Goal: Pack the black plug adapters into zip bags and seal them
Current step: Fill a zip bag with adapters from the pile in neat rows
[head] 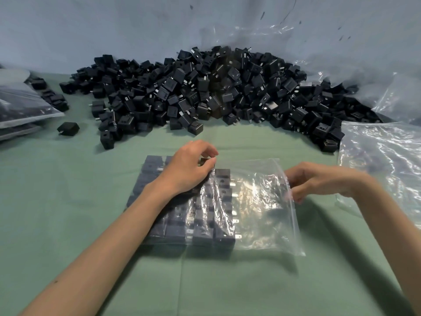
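Left hand point(186, 172): the fingers point(211, 153) are curled. The thumb and forefinger tips pinch one black adapter point(203, 161) at the far edge of the packed rows. The wrist and forearm lie across the left part of the zip bag point(262, 201). It cannot be determined whether this hand is inside the bag or on top of it.

Right hand point(323, 181): the fingers point(296, 190) are drawn together and pinch the right edge of the zip bag, raising it slightly. This hand is somewhat blurred, so individual finger positions cannot be told.

Zip bag: clear plastic, lying flat on the green cloth point(227, 281), near centre. The packed adapters point(218, 233) fill its left part in tight rows, with metal prongs pointing right. The right part of the bag holds only crumpled film.

Surroundings:
- Far, across the centre: a large pile of loose adapters point(205, 92), heaped against a blue-grey backdrop.
- Far left: filled bags point(20, 106), stacked. A single adapter point(68, 128) lies apart from the pile, between it and the stack.
- Right: a stack of empty bags point(382, 156), just beside the right end of the pile.
- Far right: a clear plastic sheet point(391, 96), behind the pile's right end.
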Demonstrator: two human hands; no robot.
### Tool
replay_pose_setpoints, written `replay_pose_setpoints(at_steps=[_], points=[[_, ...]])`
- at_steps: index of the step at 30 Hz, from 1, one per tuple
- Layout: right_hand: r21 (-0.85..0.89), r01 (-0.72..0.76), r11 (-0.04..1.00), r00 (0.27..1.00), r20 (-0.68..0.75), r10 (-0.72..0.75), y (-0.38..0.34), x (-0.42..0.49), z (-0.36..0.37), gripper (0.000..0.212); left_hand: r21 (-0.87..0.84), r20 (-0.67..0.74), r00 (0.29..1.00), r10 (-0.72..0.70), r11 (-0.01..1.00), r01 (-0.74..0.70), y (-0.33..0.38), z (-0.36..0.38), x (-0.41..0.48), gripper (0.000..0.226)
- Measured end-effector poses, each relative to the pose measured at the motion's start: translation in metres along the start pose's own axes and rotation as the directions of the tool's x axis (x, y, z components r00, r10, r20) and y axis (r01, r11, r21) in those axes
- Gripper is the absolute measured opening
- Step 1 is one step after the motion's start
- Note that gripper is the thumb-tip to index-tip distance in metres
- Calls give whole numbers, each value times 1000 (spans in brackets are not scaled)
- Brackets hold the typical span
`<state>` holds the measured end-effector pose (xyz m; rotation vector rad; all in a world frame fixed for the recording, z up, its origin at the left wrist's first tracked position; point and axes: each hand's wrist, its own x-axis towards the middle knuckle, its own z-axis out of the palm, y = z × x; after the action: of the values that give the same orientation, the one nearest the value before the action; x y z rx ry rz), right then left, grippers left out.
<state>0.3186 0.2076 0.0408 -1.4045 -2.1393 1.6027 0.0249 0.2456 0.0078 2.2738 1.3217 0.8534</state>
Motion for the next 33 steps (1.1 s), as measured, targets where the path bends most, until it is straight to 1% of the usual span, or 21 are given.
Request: replay_pose_setpoints(at_steps=[3, 6, 8, 10, 11, 13, 15, 16, 18, 19, 20, 21, 23, 25, 27, 28, 29, 30, 31, 32, 33], points=[[38, 67, 997, 995, -74, -64, 1, 9, 7, 42, 42, 20, 1000, 11, 999, -11, -2, 1, 0, 12], [68, 238, 969, 947, -239, -216, -2, 20, 19, 37, 52, 76, 997, 21, 998, -25, -4, 1, 0, 10], [14, 369, 929, 858, -389, -335, -7, 30, 31, 26, 71, 106, 994, 40, 996, -47, -4, 1, 0, 6], [-254, 416, 873, 727, -484, -487, -10, 40, 44, 10, 75, 110, 993, 48, 996, -57, -5, 1, -1, 7], [-362, 396, 844, 663, -523, -536, -8, 45, 49, 16, 65, 105, 993, 51, 996, -58, -5, 2, -1, 10], [-409, 358, 839, 617, -570, -542, -2, 54, 58, 21, 42, 92, 994, 54, 997, -58, -5, 1, -1, 14], [-479, 259, 839, 632, -573, -522, 12, 66, 61, 11, 38, 96, 994, 51, 998, -55, -4, 1, 0, 15], [-466, 184, 865, 651, -602, -463, 19, 74, 63, 10, 48, 105, 993, 48, 997, -53, -4, 1, 0, 15], [-416, 74, 906, 650, -669, -360, 21, 86, 69, 28, 68, 124, 992, 35, 997, -44, -3, 1, 0, 16], [-399, 60, 915, 622, -702, -347, 18, 87, 74, 34, 73, 132, 991, 25, 997, -35, -2, 1, 0, 18], [-405, 81, 911, 581, -723, -373, 16, 88, 78, 35, 76, 140, 990, 13, 997, -23, -2, 1, 0, 21], [-440, 143, 886, 542, -715, -443, 14, 86, 81, 26, 79, 148, 989, -2, 997, -10, -1, 1, 0, 25], [-497, 226, 838, 505, -676, -537, 9, 76, 86, 15, 82, 162, 986, -31, 996, 18, 0, 1, 1, 30], [-371, 376, 849, 542, -655, -527, 6, 73, 90, 9, 72, 161, 985, -64, 996, 53, 1, 0, 2, 31], [-202, 503, 840, 534, -692, -486, 2, 77, 90, 17, 55, 154, 984, -94, 995, 86, 2, 1, 2, 32], [-177, 505, 845, 537, -702, -467, 3, 79, 89, 18, 47, 152, 983, -102, 994, 96, 2, 1, 2, 33], [-215, 406, 888, 551, -717, -426, 1, 82, 87, 17, 42, 149, 983, -108, 994, 103, 2, 0, 1, 34], [-312, 239, 919, 551, -736, -393, 3, 85, 84, 20, 37, 146, 983, -112, 993, 108, 3, 0, 1, 34], [-423, 34, 905, 541, -754, -373, 6, 87, 84, 23, 31, 144, 983, -117, 993, 114, 3, 0, 1, 34], [-461, -45, 886, 515, -771, -375, 7, 87, 83, 24, 24, 142, 982, -122, 993, 119, 3, 0, 1, 34], [-467, -23, 884, 485, -779, -398, 6, 85, 86, 25, 18, 141, 982, -124, 992, 123, 3, -1, 1, 34]])
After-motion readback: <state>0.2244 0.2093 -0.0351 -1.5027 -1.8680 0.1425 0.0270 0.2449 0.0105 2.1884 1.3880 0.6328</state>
